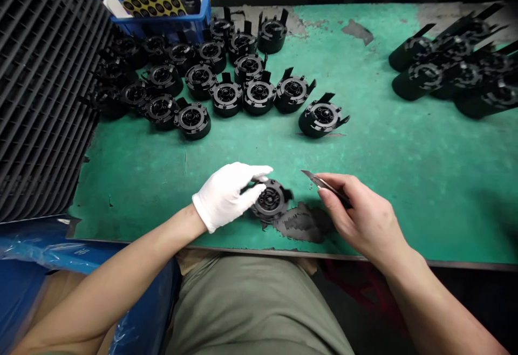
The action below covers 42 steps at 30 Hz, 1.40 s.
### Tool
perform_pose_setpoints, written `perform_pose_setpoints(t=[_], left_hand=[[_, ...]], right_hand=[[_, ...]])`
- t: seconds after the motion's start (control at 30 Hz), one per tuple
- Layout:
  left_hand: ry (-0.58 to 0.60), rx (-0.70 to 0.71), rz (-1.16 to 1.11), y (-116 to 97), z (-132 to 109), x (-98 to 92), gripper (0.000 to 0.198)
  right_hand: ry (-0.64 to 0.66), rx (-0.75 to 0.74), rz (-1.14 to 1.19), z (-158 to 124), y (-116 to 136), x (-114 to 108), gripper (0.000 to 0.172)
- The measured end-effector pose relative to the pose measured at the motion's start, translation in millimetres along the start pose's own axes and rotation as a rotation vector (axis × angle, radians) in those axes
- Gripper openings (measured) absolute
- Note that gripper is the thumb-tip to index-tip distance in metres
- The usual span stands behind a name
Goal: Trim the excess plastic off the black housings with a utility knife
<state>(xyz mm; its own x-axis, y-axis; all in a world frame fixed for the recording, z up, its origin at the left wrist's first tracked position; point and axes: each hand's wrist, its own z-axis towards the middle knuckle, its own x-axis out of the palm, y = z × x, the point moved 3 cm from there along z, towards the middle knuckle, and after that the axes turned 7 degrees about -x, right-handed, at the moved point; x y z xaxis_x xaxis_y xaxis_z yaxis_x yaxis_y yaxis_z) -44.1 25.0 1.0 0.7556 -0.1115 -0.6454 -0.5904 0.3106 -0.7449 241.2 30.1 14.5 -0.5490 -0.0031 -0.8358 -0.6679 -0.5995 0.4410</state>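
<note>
My left hand (230,193), in a white glove, is closed on the rim of a round black plastic housing (270,199) near the front edge of the green table. The housing's ringed face points up, and the fingers hide its left side. My bare right hand (356,209) grips a craft knife (328,185) to the right of it. The knife's blade points up and left, apart from the housing. Beyond my hands, a single black housing with upright tabs (321,118) stands on the table.
Several more black housings (226,96) crowd the back left, before a blue bin (170,23) holding a sheet of round stickers (156,1). Taller black housings (416,80) stand at the back right. Stacked black ribbed trays (40,90) border the left side. The green tabletop (388,155) is worn in places.
</note>
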Motion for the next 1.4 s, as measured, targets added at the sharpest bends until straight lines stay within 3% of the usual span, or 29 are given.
perform_pose_setpoints(t=[0.1,0.17,0.27,0.37,0.43,0.6,0.77,1.13,1.4], left_hand=[[0.029,0.022,-0.068,6,11,-12.5,0.028],[0.017,-0.036,-0.175,12,12,-21.2,0.035],[0.011,-0.127,-0.268,20,4,-31.4,0.071],[0.100,-0.098,-0.136,21,-11,-29.2,0.117],[0.160,-0.059,-0.011,21,-17,-20.5,0.129],[0.277,-0.006,0.011,26,-8,0.9,0.123],[0.380,0.071,-0.052,27,2,1.0,0.112],[0.310,0.122,-0.070,22,-3,0.5,0.093],[0.312,0.111,-0.058,20,-4,-0.9,0.092]], right_hand=[[0.012,-0.025,0.000,3,-2,0,0.023],[0.034,-0.063,0.020,2,-1,3,0.025],[0.096,-0.116,0.059,0,1,8,0.028],[0.157,-0.145,0.070,-1,1,11,0.027],[0.192,-0.166,0.060,1,1,13,0.027],[0.248,-0.290,0.029,15,3,17,0.027],[0.244,-0.440,-0.142,31,0,17,0.018],[0.279,-0.515,-0.232,49,5,21,0.022],[0.323,-0.537,-0.208,50,6,15,0.031]])
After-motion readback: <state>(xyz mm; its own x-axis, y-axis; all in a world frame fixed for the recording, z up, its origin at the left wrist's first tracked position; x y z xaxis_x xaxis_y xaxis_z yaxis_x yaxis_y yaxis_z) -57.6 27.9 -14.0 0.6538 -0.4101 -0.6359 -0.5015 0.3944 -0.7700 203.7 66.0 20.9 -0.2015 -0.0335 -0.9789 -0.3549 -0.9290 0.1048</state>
